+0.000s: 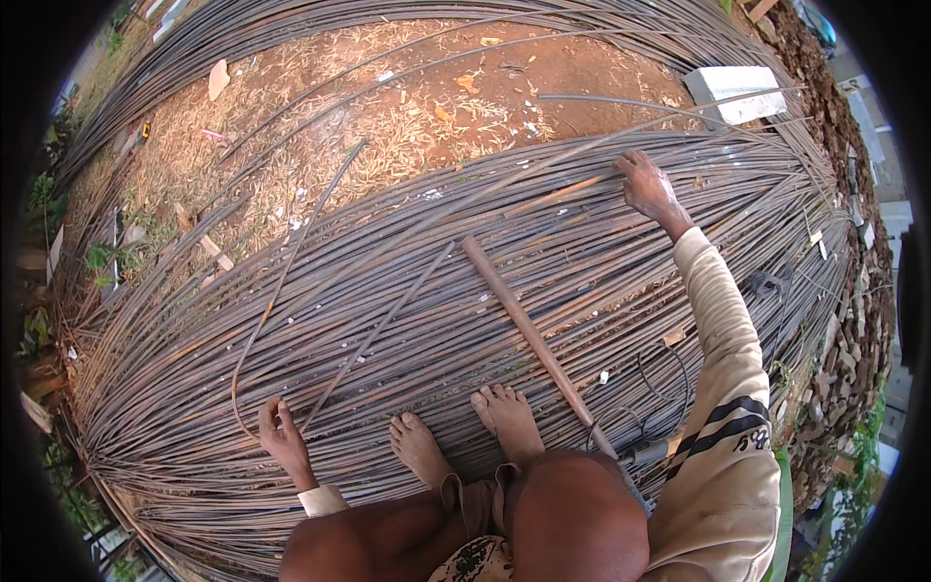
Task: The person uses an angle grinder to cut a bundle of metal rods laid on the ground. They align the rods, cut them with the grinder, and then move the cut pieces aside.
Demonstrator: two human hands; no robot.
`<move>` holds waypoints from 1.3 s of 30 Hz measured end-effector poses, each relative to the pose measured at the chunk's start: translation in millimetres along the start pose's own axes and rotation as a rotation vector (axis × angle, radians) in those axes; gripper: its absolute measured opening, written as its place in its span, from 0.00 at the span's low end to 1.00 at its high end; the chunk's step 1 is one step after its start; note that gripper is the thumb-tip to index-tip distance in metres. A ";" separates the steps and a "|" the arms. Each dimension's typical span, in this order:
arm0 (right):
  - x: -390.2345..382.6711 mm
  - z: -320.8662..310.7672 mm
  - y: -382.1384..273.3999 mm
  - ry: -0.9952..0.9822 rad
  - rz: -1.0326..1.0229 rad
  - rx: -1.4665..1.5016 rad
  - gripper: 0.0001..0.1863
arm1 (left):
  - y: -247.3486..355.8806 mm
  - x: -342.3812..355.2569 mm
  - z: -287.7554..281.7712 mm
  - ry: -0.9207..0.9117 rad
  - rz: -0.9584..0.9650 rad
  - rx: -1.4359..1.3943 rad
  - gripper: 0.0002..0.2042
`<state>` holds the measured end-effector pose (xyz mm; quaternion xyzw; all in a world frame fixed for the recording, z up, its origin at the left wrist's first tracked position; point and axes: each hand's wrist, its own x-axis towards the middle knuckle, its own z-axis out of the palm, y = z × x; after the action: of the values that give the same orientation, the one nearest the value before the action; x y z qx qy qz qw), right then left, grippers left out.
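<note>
My left hand, low on the left, has curled fingers on the bend of a U-shaped steel rod, whose two arms point away from me. My right hand, raised at the upper right, has its fingers curled on a steel rod among the long, rusty rods covering the ground; which rod exactly is hard to tell. A brown metal pipe lies diagonally between my hands, its lower end partly hidden by my right knee. My bare feet rest on the rods.
Dirt with dry leaves lies beyond the rods, crossed by a few loose bars. A pale block sits at the upper right. Broken stones border the right side. Small plants grow at the left. Dark wire loops lie beside the pipe.
</note>
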<state>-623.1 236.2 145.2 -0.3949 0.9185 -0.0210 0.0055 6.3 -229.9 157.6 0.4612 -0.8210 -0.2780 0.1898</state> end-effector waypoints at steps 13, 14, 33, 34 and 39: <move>24.2 -5.2 -12.5 -0.277 0.013 0.067 0.33 | 3.5 -23.9 30.8 -0.178 0.162 0.250 0.13; 24.0 -3.1 -12.3 -0.277 0.043 0.081 0.33 | 1.2 -22.9 26.7 -0.150 0.193 0.271 0.12; 2.1 1.4 -68.6 0.094 -0.014 0.285 0.25 | 83.5 6.6 -153.9 0.357 -0.144 0.007 0.17; -6.7 -3.6 -109.5 0.099 0.009 0.452 0.23 | 94.0 2.0 -152.1 0.352 -0.179 -0.021 0.16; -56.9 -31.2 -274.6 -0.284 -0.239 0.787 0.18 | 113.9 3.7 -128.2 0.406 -0.223 -0.397 0.19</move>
<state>-385.7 89.8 187.8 -0.4654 0.7784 -0.3153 0.2793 3.0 -221.3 329.0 0.5483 -0.6404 -0.3541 0.4048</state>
